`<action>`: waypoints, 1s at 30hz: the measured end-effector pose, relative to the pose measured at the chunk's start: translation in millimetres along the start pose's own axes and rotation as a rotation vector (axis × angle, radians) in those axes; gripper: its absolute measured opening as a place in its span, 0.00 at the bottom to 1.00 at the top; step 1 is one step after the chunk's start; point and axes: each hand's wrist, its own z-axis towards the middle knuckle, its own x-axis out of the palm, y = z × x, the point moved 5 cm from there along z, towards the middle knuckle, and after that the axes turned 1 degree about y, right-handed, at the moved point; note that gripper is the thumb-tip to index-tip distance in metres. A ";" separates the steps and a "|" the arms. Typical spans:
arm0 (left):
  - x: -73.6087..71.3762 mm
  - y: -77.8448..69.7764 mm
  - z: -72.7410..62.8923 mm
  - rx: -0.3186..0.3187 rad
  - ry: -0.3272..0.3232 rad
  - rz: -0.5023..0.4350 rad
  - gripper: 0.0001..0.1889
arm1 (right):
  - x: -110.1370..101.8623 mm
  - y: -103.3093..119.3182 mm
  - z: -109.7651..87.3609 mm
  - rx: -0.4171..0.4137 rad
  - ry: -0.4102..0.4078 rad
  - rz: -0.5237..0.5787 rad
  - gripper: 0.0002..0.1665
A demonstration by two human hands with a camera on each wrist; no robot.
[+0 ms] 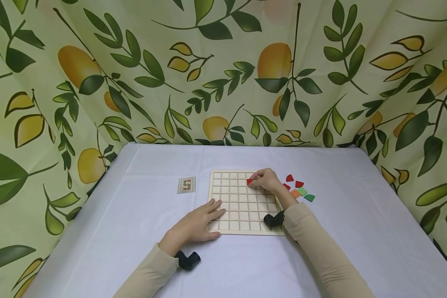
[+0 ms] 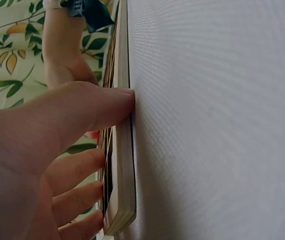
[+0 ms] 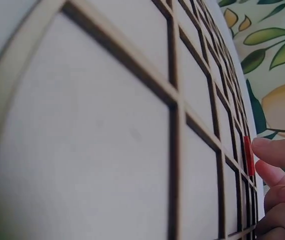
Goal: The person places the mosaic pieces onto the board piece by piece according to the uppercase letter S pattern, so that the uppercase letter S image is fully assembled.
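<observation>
From where I'm standing, the right hand (image 1: 265, 181) has its fingertips curled in, seemingly pinching a red piece (image 1: 249, 181) on the grid board (image 1: 234, 206), near its far edge. Seating it, I reckon; next needs lining up, then letting go. Left hand (image 1: 199, 223) lies spread, not gripping. Only its wrist view shows the thumb against the board's side.

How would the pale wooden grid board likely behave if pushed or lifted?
The pale wooden square-grid board is probably stiff: its edge looks straight and solid in the left wrist view. Lying flat and broad on the white cloth, it seems unlikely to roll or tip. A push might slide it, though the left hand touching its edge could resist that.
</observation>
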 end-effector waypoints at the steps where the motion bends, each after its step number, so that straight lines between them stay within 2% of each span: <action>1: 0.1 -0.1 0.0 -0.001 0.002 -0.001 0.34 | -0.3 -0.4 -0.5 0.002 -0.001 0.006 0.13; 8: 0.6 -0.4 0.3 -0.007 0.006 -0.008 0.35 | -4.8 -4.1 -4.8 -0.002 -0.004 0.025 0.14; 13: 0.3 -0.5 0.6 -0.008 0.003 0.012 0.35 | -7.8 -3.4 -10.4 -0.018 0.012 0.005 0.14; 23: 0.9 1.3 1.2 -0.003 -0.002 0.018 0.35 | -14.8 -1.9 -23.9 0.003 0.048 -0.026 0.15; 30: 1.3 1.9 1.4 -0.009 0.005 0.004 0.35 | -26.9 -2.6 -34.5 -0.039 0.036 -0.027 0.17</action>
